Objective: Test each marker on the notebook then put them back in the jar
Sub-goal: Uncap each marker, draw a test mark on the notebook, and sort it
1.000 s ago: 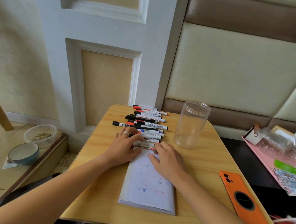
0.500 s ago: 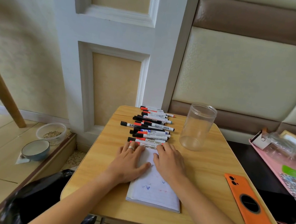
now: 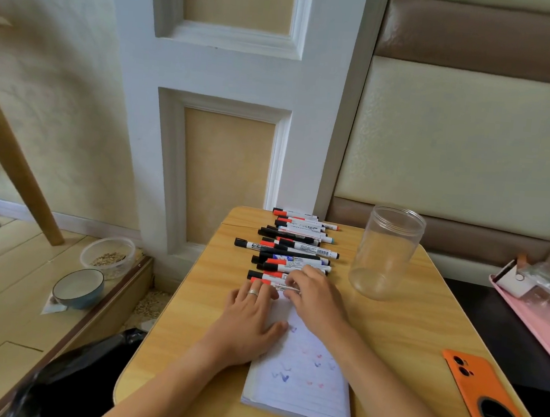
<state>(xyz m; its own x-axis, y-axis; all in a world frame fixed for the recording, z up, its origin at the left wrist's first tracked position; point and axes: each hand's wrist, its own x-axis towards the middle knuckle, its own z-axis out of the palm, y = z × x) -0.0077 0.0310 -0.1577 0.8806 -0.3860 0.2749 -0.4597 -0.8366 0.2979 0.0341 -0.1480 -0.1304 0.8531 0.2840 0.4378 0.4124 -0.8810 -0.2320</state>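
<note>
A: We see the left hand [image 3: 248, 327] flat on the notebook [image 3: 301, 379], fingers spread wide.
B: And the right hand [image 3: 315, 299] curls its fingers on the nearest marker [image 3: 265, 277] in the row. The jar [image 3: 385, 252] stands upright on the counter [image 3: 405, 338], just beside the markers.

A home room: padded headboard [image 3: 459, 132], floor pet bowls [image 3: 78, 287] (one holding seeds).
</note>
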